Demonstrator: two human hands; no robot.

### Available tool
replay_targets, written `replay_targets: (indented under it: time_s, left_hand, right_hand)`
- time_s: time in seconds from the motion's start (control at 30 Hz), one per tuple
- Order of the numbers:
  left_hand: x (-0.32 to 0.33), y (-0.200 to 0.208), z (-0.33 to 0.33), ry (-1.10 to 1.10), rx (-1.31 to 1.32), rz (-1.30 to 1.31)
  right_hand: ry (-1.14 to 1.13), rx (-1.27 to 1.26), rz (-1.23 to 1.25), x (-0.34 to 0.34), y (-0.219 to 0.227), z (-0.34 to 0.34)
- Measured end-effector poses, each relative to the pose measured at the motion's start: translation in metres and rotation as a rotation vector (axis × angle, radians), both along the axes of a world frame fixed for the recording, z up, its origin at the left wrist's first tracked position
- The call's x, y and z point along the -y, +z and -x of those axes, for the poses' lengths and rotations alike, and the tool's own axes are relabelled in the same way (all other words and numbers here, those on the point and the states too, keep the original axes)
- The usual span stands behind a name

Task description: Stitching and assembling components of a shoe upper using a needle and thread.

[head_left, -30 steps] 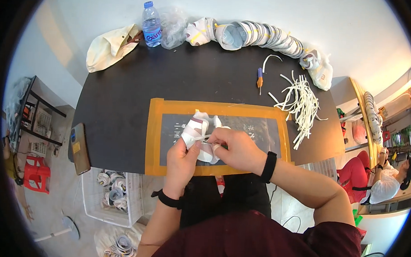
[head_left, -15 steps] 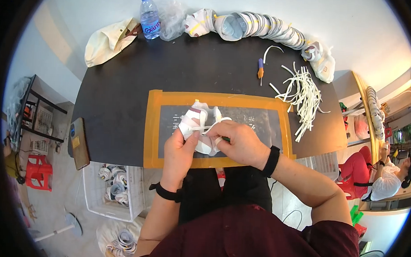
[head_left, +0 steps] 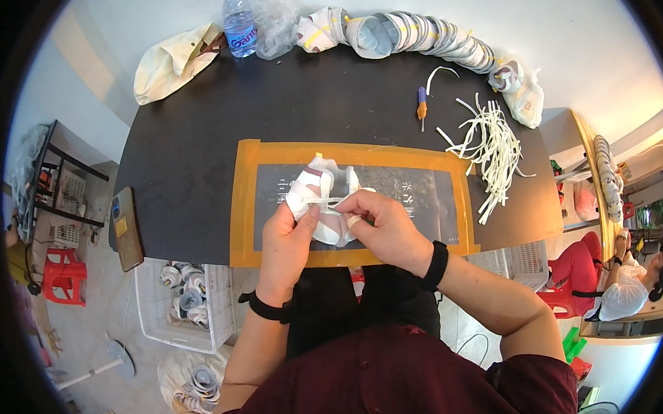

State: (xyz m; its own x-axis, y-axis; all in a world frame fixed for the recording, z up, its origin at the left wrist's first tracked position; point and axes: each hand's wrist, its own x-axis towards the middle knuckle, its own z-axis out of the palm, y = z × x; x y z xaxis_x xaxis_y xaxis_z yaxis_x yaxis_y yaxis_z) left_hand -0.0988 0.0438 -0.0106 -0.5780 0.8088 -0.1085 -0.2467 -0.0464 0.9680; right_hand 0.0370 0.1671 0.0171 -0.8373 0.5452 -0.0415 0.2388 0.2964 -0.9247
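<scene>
A white, beige and mauve shoe upper [head_left: 333, 233] is held above the taped sheet at the table's near edge. My left hand [head_left: 287, 243] grips its left side, thumb on top. A thin white shoelace [head_left: 316, 200] runs across the upper's opening. My right hand [head_left: 389, 229] has thumb and index finger pinched together on the lace at the upper's right side. A beige band circles one right finger. My fingers hide the lower right part of the upper.
White laces [head_left: 492, 150] lie heaped at the right, near an awl with an orange and purple handle [head_left: 422, 101]. Stacked shoe uppers [head_left: 418, 35], a water bottle [head_left: 238, 25] and a cloth bag [head_left: 172, 66] line the back. A phone [head_left: 126, 229] lies left; a white crate [head_left: 215, 305] stands below.
The lace, looped between my hands before, now lies straighter across the upper. My right hand has shifted slightly, still pinching. My left hand keeps its grip.
</scene>
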Motion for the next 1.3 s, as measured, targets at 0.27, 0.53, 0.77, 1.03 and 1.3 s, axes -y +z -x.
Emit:
replay_targets:
  time_s: [0.27,0.53,0.77,1.03,1.3]
  left_hand:
    - [0.000,0.001,0.000,-0.001,-0.027,0.001]
    - [0.000,-0.004,0.000,-0.008,-0.145,-0.004]
    - [-0.003,-0.006,-0.003,0.059,-0.236,0.050]
    - [-0.006,0.000,-0.005,0.095,-0.175,0.093]
    - [-0.007,0.003,-0.001,0.094,-0.139,0.118]
  right_hand:
    - [-0.020,-0.030,-0.011,0.003,-0.002,0.000]
    - [-0.024,-0.031,-0.205,0.007,-0.004,0.006]
    - [-0.097,0.114,0.163,0.001,0.006,0.021]
    - [0.058,0.203,-0.378,-0.004,0.011,0.036]
    - [0.192,0.063,-0.614,-0.011,-0.002,0.032]
